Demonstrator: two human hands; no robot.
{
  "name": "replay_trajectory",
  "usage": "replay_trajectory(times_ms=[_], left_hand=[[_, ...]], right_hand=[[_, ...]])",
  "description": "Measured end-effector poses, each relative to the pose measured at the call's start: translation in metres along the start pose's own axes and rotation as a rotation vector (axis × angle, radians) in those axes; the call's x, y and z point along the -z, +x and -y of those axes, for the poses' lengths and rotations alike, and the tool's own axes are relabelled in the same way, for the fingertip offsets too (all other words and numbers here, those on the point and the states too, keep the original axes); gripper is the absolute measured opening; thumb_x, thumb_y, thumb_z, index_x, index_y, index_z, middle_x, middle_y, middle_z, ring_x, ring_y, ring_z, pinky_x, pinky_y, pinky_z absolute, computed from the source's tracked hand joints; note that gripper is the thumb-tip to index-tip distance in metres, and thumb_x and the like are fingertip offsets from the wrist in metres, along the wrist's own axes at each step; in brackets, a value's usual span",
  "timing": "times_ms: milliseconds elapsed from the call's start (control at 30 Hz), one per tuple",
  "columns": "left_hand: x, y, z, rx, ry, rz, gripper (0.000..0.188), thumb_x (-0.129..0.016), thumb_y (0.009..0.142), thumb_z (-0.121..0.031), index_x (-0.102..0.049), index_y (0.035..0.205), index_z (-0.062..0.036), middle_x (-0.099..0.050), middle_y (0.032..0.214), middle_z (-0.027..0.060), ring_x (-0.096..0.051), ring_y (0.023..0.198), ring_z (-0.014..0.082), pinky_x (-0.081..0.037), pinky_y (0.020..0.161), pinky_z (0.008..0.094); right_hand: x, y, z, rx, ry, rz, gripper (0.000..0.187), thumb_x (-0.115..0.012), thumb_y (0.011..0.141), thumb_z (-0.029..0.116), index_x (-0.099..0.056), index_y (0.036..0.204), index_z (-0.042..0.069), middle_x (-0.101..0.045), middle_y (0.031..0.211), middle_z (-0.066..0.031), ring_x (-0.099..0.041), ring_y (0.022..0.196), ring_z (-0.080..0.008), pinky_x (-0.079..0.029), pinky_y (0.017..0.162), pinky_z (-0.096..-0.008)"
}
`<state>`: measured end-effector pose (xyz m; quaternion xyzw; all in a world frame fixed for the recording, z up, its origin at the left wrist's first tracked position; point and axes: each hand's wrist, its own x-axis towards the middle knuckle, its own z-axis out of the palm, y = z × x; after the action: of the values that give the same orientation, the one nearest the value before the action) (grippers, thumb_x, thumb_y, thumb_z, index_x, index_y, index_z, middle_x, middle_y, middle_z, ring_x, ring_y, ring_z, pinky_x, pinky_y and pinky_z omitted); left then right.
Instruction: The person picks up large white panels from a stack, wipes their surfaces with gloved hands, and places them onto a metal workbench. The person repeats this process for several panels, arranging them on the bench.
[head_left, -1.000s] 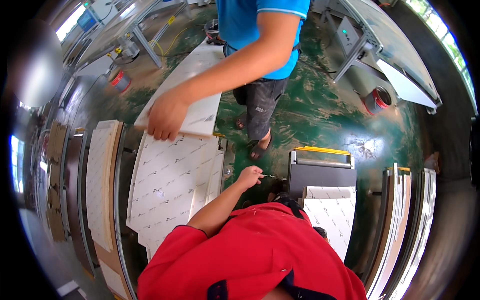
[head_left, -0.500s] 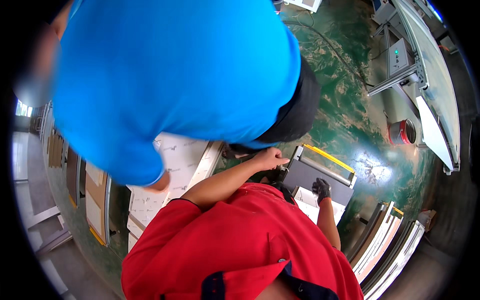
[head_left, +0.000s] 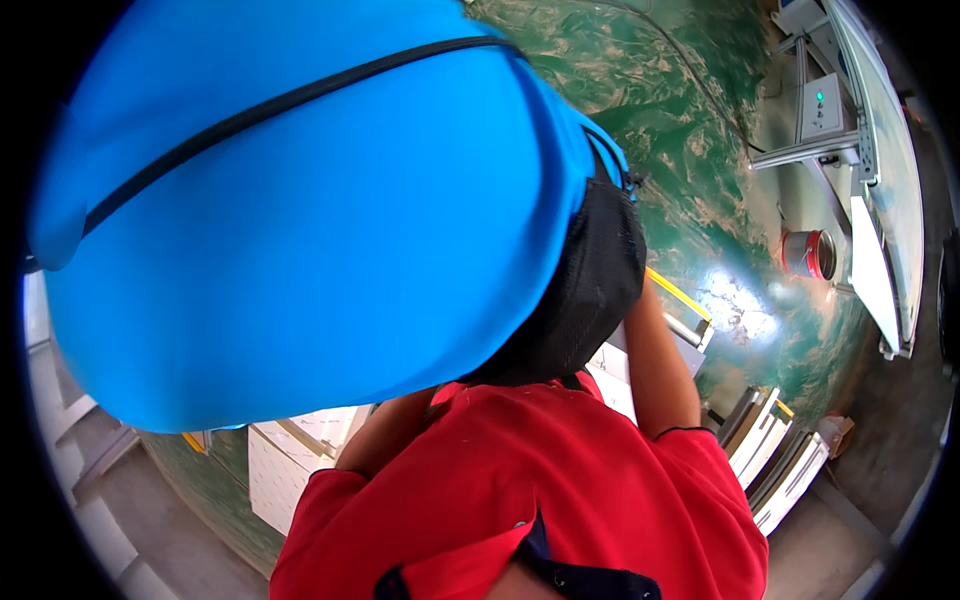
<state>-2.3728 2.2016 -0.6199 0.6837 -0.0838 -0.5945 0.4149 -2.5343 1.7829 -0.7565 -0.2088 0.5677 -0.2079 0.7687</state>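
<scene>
Both of my hands are hidden behind a co-worker in a blue shirt (head_left: 320, 230) and dark trousers (head_left: 590, 285), who stands close in front of me. My left forearm (head_left: 388, 436) runs forward under the shirt's lower edge. On the other side my right forearm (head_left: 662, 372) reaches forward past the trousers, its hand out of sight. Beside that forearm, parts of a white board (head_left: 613, 378) and a grey panel (head_left: 690, 352) show, with a yellow bar (head_left: 680, 292) at the far edge. What either hand holds or touches is concealed.
White printed panels (head_left: 280, 475) are stacked at the lower left. Upright panels (head_left: 785, 465) stand at the lower right. Farther right are a red-and-grey bucket (head_left: 808, 254) and a metal-framed machine with a control box (head_left: 822, 105). A cable crosses the green floor (head_left: 680, 130).
The co-worker has moved nearer and turned, now covering my hands. My left arm has drawn back, and my right forearm has shifted forward. The gloved right hand has gone from sight.
</scene>
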Motion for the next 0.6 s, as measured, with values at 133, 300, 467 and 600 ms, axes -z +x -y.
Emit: replay_trajectory(times_ms=[133,300,467,600], left_hand=[[0.015,-0.021,0.041,-0.010,-0.127,-0.144,0.027,-0.068,0.095,-0.028,-0.061,0.086,-0.0035,-0.067,0.077,0.0067,-0.064,0.068,0.0134,-0.049,0.061,0.0271],[0.024,-0.024,0.062,-0.052,-0.219,-0.196,0.024,-0.068,0.095,-0.026,-0.062,0.088,-0.0031,-0.068,0.078,0.0069,-0.064,0.068,0.0137,-0.050,0.062,0.0272],[0.020,0.015,0.056,-0.118,-0.238,-0.148,0.022,-0.068,0.095,-0.024,-0.062,0.090,-0.0027,-0.068,0.079,0.0071,-0.064,0.068,0.0141,-0.051,0.063,0.0272],[0.038,0.003,0.053,-0.131,-0.062,-0.128,0.011,-0.061,0.097,-0.010,-0.061,0.102,-0.0007,-0.070,0.092,0.0099,-0.066,0.076,0.0159,-0.054,0.072,0.0283]], right_hand=[[-0.066,-0.056,-0.011,-0.002,-0.015,0.189,0.060,-0.055,0.094,0.048,-0.051,0.137,0.007,-0.055,0.136,-0.0159,-0.055,0.119,-0.0275,-0.046,0.096,-0.0426],[-0.105,-0.104,-0.029,0.022,0.046,0.321,0.052,-0.053,0.096,0.043,-0.055,0.132,0.006,-0.061,0.129,-0.0143,-0.060,0.111,-0.0246,-0.049,0.092,-0.0407],[-0.100,-0.134,-0.017,0.156,0.097,0.433,0.044,-0.051,0.099,0.037,-0.060,0.127,0.005,-0.067,0.121,-0.0127,-0.065,0.103,-0.0217,-0.052,0.088,-0.0387],[-0.035,-0.134,-0.034,0.542,-1.264,0.306,0.029,-0.044,0.103,0.020,-0.063,0.117,0.003,-0.070,0.108,-0.0146,-0.068,0.096,-0.0251,-0.054,0.077,-0.0342]])
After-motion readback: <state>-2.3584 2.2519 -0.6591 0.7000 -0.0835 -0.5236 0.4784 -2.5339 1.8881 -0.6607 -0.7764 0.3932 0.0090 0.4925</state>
